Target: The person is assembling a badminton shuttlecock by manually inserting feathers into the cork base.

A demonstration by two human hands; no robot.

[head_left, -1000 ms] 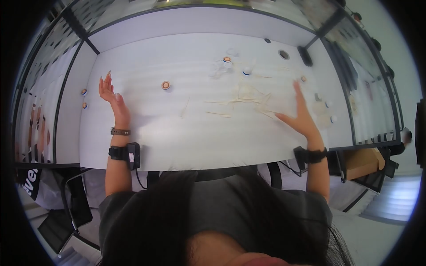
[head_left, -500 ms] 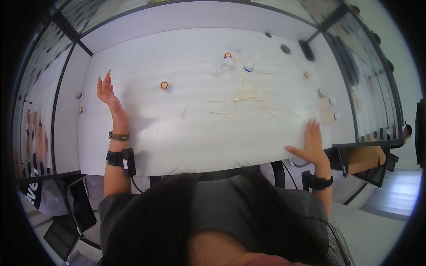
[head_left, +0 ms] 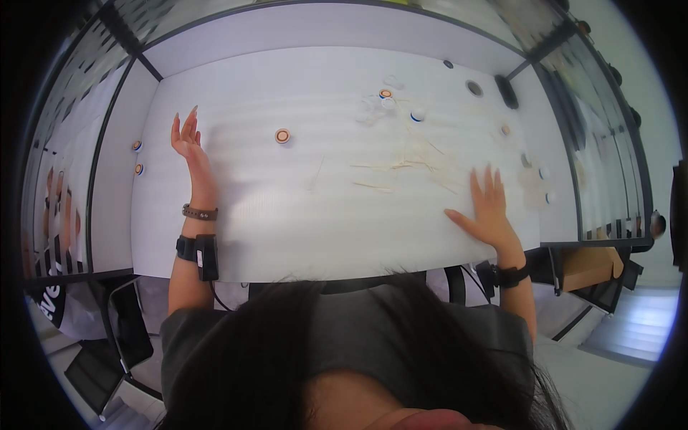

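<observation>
Where strips (head_left: 408, 165) lie, white table (head_left: 287, 215) (walled), chair (head_left: 135, 331) nearby

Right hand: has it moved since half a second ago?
Yes: the right hand has moved forward and leftward over the white desk, away from its near edge.

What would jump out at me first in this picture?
Probably the empty left hand and right hand, open at opposite sides of the white table. Thin pale strips lie scattered, mostly right of its middle. One round, orange-ringed piece sits apart, nearer the left hand.
</observation>
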